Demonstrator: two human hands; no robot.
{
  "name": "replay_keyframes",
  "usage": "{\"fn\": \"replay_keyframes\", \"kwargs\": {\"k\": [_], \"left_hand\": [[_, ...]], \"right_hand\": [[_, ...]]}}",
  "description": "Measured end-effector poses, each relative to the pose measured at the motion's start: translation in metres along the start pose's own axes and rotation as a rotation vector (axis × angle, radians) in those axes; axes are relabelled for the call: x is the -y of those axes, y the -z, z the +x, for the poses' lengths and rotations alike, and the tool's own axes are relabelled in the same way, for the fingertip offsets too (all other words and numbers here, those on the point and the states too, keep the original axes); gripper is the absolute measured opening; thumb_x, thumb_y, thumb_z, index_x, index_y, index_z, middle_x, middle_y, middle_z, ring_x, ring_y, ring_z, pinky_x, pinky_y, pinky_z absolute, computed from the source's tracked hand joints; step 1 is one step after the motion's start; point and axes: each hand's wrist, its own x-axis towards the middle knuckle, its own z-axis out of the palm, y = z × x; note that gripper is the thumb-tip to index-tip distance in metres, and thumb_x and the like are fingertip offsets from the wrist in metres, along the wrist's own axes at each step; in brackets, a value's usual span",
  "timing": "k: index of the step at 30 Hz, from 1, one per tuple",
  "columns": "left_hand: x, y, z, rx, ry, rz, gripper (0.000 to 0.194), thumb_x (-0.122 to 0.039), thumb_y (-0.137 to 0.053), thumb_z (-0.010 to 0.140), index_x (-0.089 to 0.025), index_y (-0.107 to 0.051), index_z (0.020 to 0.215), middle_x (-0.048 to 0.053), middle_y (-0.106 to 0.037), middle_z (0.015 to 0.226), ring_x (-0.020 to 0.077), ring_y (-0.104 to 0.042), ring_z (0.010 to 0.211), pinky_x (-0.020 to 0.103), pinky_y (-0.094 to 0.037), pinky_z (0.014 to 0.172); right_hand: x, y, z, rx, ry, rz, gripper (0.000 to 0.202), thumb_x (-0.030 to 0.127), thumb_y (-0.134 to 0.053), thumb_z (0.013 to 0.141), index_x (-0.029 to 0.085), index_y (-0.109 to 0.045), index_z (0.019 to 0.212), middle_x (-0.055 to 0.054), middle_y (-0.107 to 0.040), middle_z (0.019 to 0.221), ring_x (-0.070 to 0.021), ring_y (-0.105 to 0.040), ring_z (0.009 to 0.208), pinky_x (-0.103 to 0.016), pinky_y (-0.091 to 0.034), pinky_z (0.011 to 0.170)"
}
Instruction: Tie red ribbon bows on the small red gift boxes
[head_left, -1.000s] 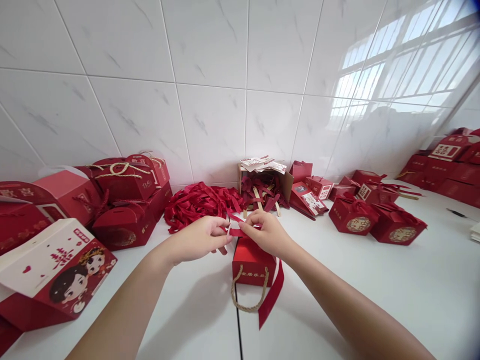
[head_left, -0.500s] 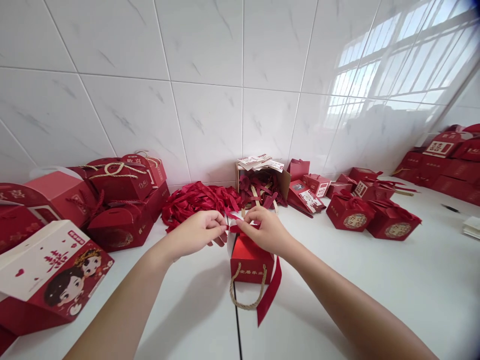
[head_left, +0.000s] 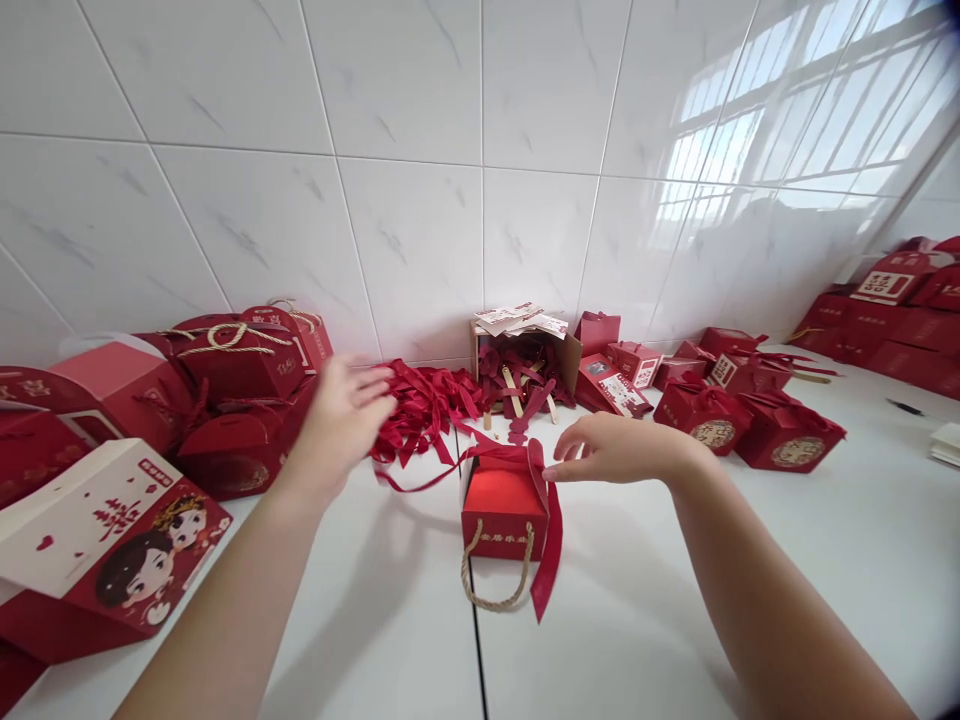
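Observation:
A small red gift box (head_left: 504, 492) stands in the middle of the table, with a twisted rope handle (head_left: 498, 606) hanging at its front. A red ribbon (head_left: 548, 565) passes over the box top; one end hangs down the right side, while the other curves away over the table on the left. My left hand (head_left: 346, 415) is blurred, raised left of the box with its fingers apart, near the ribbon pile (head_left: 431, 405). Beside the box's right flap is my right hand (head_left: 626, 450), fingers loosely bent and apart, its fingertips at the flap's edge.
Red gift boxes (head_left: 244, 440) crowd the left side, with a printed cartoon box (head_left: 127, 540) in front. An open carton (head_left: 572, 365) holding ribbons and topped with cards stands at the wall. Finished-looking boxes (head_left: 787, 430), a black pen (head_left: 904, 407) and stacked boxes (head_left: 900, 335) are on the right.
My hands have come apart from above the box. The left has swung left and up, the right has drawn back to the right. The ribbon's left part now lies loose in a curve.

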Motion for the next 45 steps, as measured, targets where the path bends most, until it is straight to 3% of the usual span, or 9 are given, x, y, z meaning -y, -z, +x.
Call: {"fn": "replay_keyframes", "kwargs": {"k": [3, 6, 11, 18, 23, 28, 31, 37, 45], "left_hand": [[0.010, -0.008, -0.008, 0.544, 0.117, 0.272, 0.031, -0.021, -0.064, 0.066, -0.020, -0.055, 0.096, 0.009, -0.060, 0.113, 0.0264, -0.055, 0.112, 0.040, -0.047, 0.089], [0.016, -0.016, -0.014, 0.722, 0.121, 0.306, 0.023, -0.023, -0.062, 0.068, -0.021, -0.053, 0.089, 0.006, -0.064, 0.101, 0.0257, -0.060, 0.103, 0.035, -0.050, 0.077], [0.019, -0.026, -0.016, 0.709, 0.078, 0.260, 0.018, -0.027, -0.062, 0.070, -0.020, -0.053, 0.084, 0.004, -0.064, 0.089, 0.0224, -0.062, 0.088, 0.033, -0.049, 0.074], [0.014, -0.027, -0.018, 0.692, 0.060, 0.373, 0.014, -0.032, -0.056, 0.073, -0.019, -0.060, 0.075, 0.002, -0.062, 0.078, 0.0193, -0.056, 0.076, 0.029, -0.041, 0.068], [0.009, -0.030, -0.018, 0.626, 0.249, 0.213, 0.015, -0.030, -0.049, 0.071, -0.019, -0.053, 0.061, -0.002, -0.054, 0.067, 0.0162, -0.052, 0.069, 0.027, -0.039, 0.067], [0.005, -0.030, -0.019, 0.650, 0.367, 0.105, 0.024, -0.036, -0.052, 0.071, -0.019, -0.043, 0.056, -0.004, -0.041, 0.054, 0.0110, -0.037, 0.050, 0.024, -0.031, 0.048], [0.008, -0.027, -0.018, 0.637, 0.311, 0.261, 0.031, -0.047, -0.058, 0.071, -0.019, -0.049, 0.062, -0.005, -0.038, 0.055, 0.0097, -0.030, 0.049, 0.022, -0.021, 0.046], [0.014, -0.028, -0.017, 0.650, 0.164, 0.433, 0.037, -0.055, -0.057, 0.071, -0.018, -0.059, 0.072, -0.001, -0.051, 0.070, 0.0135, -0.040, 0.062, 0.024, -0.028, 0.053], [0.025, -0.026, -0.012, 0.715, 0.180, 0.542, 0.043, -0.059, -0.062, 0.066, -0.019, -0.046, 0.062, -0.004, -0.041, 0.063, 0.0114, -0.031, 0.056, 0.024, -0.022, 0.049]], "right_hand": [[0.005, -0.002, 0.006, 0.365, -0.083, -0.264, 0.033, 0.056, -0.069, 0.064, 0.022, -0.069, 0.066, -0.005, -0.068, 0.072, -0.0178, -0.059, 0.060, -0.026, -0.039, 0.048], [0.012, 0.002, 0.009, 0.536, -0.111, -0.381, 0.040, 0.059, -0.060, 0.072, 0.022, -0.068, 0.085, -0.006, -0.068, 0.093, -0.0209, -0.061, 0.079, -0.027, -0.043, 0.057], [0.015, 0.003, 0.011, 0.583, -0.035, -0.322, 0.035, 0.054, -0.060, 0.075, 0.020, -0.063, 0.083, -0.004, -0.066, 0.094, -0.0195, -0.060, 0.084, -0.028, -0.045, 0.068], [0.006, -0.008, 0.019, 0.592, 0.030, -0.224, 0.028, 0.039, -0.064, 0.074, 0.018, -0.049, 0.064, 0.001, -0.055, 0.070, -0.0135, -0.051, 0.070, -0.026, -0.039, 0.065], [-0.004, -0.011, 0.023, 0.582, -0.051, 0.057, 0.030, 0.032, -0.068, 0.070, 0.019, -0.041, 0.067, 0.006, -0.041, 0.063, -0.0080, -0.038, 0.058, -0.022, -0.031, 0.055], [-0.001, -0.016, 0.022, 0.604, -0.141, 0.300, 0.035, 0.041, -0.071, 0.070, 0.021, -0.045, 0.080, 0.005, -0.046, 0.069, -0.0079, -0.044, 0.057, -0.022, -0.036, 0.054], [0.002, -0.014, 0.021, 0.539, -0.157, 0.234, 0.034, 0.049, -0.064, 0.075, 0.020, -0.047, 0.081, 0.006, -0.044, 0.065, -0.0067, -0.039, 0.053, -0.021, -0.033, 0.050], [-0.002, -0.004, 0.022, 0.544, -0.090, 0.165, 0.027, 0.040, -0.065, 0.077, 0.020, -0.048, 0.080, 0.004, -0.050, 0.068, -0.0072, -0.043, 0.059, -0.019, -0.031, 0.051], [-0.014, -0.010, 0.027, 0.618, -0.161, -0.073, 0.029, 0.042, -0.068, 0.072, 0.020, -0.053, 0.083, 0.001, -0.060, 0.070, -0.0134, -0.057, 0.071, -0.023, -0.038, 0.060]]}}
